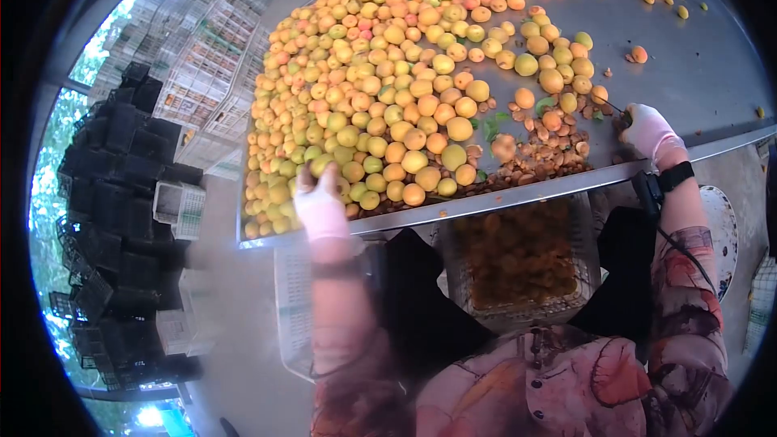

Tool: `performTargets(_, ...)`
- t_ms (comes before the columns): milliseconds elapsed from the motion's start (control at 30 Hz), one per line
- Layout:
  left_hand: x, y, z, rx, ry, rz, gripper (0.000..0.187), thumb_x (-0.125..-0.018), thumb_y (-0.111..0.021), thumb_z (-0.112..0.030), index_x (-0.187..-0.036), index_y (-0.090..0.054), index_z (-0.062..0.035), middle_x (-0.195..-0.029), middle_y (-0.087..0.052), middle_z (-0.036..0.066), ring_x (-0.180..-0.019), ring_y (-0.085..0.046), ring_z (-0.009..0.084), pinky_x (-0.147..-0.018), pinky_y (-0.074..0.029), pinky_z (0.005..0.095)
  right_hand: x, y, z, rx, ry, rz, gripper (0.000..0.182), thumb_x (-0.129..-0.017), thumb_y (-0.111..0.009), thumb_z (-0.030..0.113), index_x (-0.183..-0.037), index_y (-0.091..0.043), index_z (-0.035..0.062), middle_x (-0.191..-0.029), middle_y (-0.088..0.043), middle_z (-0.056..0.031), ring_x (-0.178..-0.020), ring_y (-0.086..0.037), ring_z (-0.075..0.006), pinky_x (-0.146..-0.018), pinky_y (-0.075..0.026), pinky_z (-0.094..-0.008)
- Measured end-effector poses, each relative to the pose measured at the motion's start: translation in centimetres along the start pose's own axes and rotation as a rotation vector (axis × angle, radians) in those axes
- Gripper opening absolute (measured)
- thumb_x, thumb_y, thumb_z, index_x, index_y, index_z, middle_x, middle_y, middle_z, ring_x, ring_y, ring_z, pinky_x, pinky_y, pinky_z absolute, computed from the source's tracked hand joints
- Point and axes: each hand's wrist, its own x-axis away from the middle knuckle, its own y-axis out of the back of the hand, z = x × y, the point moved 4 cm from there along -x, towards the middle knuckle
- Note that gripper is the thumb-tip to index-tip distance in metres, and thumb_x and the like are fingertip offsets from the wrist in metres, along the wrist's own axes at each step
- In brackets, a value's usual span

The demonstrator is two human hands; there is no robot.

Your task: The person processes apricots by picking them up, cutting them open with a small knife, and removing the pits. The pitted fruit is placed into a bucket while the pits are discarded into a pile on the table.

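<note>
My left hand, in a pale glove with bare fingertips, reaches into the near left of a large heap of yellow-orange apricots. Its fingers are apart around a greenish apricot; motion blurs the hand, and I see no firm grip. At the right, near the table's front rim, my gloved right hand is closed on a thin dark tool whose kind I cannot make out. Its tip points toward an apricot. Between my hands lie brown apricot pits, torn pulp and some green leaves.
The metal table has a raised front rim. Below it, between my knees, a crate holds brownish-orange contents. Another white crate stands left of my legs. Black crates and pale crates are stacked at the left.
</note>
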Motion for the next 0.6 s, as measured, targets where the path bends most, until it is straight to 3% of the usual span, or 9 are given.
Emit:
performTargets(133,-4.6,6.9,1.7,-0.091,0.121,-0.138,0.068,-0.083,-0.07,-0.007,-0.142,-0.039,0.0047,-0.107,-0.061,0.012,-0.086,-0.059,0.0178,-0.072,-0.05,0.0299,-0.5,-0.5,-1.2,0.02,-0.005,0.017,0.041,-0.073,-0.069,0.013,-0.112,-0.064,-0.0019,-0.107,-0.065,-0.0262,-0.105,-0.061,-0.0409,-0.089,-0.051,-0.0409)
performTargets(267,-2.1,4.6,-1.0,0.001,-0.08,-0.222,0.053,-0.087,-0.065,-0.013,-0.134,-0.045,0.003,-0.096,-0.057,0.007,-0.079,-0.056,0.0145,-0.069,-0.05,0.0267,0.3,0.6,0.2,-0.112,0.047,-0.112,0.042,-0.075,-0.067,0.01,-0.115,-0.062,-0.0037,-0.103,-0.069,-0.0204,-0.098,-0.066,-0.0353,-0.085,-0.052,-0.0371)
performTargets(333,1.3,-0.4,-3.4,0.044,-0.015,0.006,0.032,-0.092,-0.057,-0.012,-0.119,-0.057,0.0037,-0.098,-0.06,0.009,-0.068,-0.058,0.0132,-0.063,-0.05,0.0237,2.2,1.8,4.0,-0.819,0.187,-0.002,0.042,-0.079,-0.065,0.005,-0.119,-0.059,-0.004,-0.098,-0.069,-0.0102,-0.088,-0.065,-0.0193,-0.077,-0.051,-0.0293)
performTargets(367,4.2,-3.4,-5.9,-0.015,-0.106,0.206,0.026,-0.093,-0.055,-0.01,-0.115,-0.059,0.0033,-0.1,-0.064,0.012,-0.07,-0.062,0.0139,-0.06,-0.05,0.0218,2.7,1.4,5.5,-1.001,0.248,0.006,0.042,-0.08,-0.065,0.004,-0.121,-0.057,-0.0038,-0.097,-0.066,-0.0067,-0.087,-0.061,-0.0136,-0.075,-0.049,-0.0258)
performTargets(400,6.4,-6.1,-7.4,-0.486,-0.546,0.408,0.025,-0.095,-0.053,-0.011,-0.116,-0.059,0.0022,-0.102,-0.067,0.013,-0.073,-0.064,0.0158,-0.06,-0.05,0.0228,3.4,1.0,7.2,-1.182,0.308,0.013,0.043,-0.082,-0.065,0.002,-0.123,-0.055,-0.0036,-0.096,-0.064,-0.0033,-0.086,-0.056,-0.0079,-0.074,-0.047,-0.0222)
performTargets(433,8.0,-8.7,-7.0,-0.04,-0.158,0.55,0.029,-0.098,-0.05,-0.018,-0.117,-0.059,0.0012,-0.102,-0.067,0.013,-0.076,-0.064,0.0163,-0.062,-0.051,0.0251,5.1,1.8,9.5,-1.119,0.191,0.076,0.046,-0.081,-0.065,0.001,-0.126,-0.053,-0.0034,-0.099,-0.064,-0.0046,-0.088,-0.056,-0.0063,-0.074,-0.046,-0.021)
performTargets(500,11.0,-13.0,-6.2,0.153,0.252,0.801,0.043,-0.098,-0.051,-0.035,-0.121,-0.057,-0.0003,-0.103,-0.067,0.011,-0.08,-0.064,0.0168,-0.064,-0.051,0.0277,6.0,0.1,12.9,-1.281,0.408,-0.041,0.051,-0.078,-0.066,-0.004,-0.127,-0.053,-0.0041,-0.112,-0.062,-0.0069,-0.095,-0.059,-0.0104,-0.081,-0.048,-0.0234)
performTargets(533,12.6,-14.6,-6.0,0.211,0.328,0.841,0.045,-0.099,-0.051,-0.038,-0.123,-0.057,-0.001,-0.104,-0.067,0.011,-0.08,-0.063,0.0162,-0.064,-0.05,0.0264,6.7,-0.1,14.3,-1.148,0.446,-0.083,0.051,-0.078,-0.065,-0.004,-0.128,-0.053,-0.0045,-0.116,-0.062,-0.0077,-0.102,-0.059,-0.0133,-0.086,-0.049,-0.0258)
performTargets(600,13.8,-16.9,-4.6,0.193,0.239,0.926,0.048,-0.099,-0.052,-0.042,-0.124,-0.056,-0.001,-0.095,-0.065,0.006,-0.079,-0.062,0.0136,-0.064,-0.048,0.0249,8.2,-0.7,16.9,-1.272,0.428,-0.084,0.052,-0.077,-0.067,0.0,-0.127,-0.054,-0.0039,-0.114,-0.065,-0.0113,-0.102,-0.061,-0.0159,-0.088,-0.05,-0.0288)
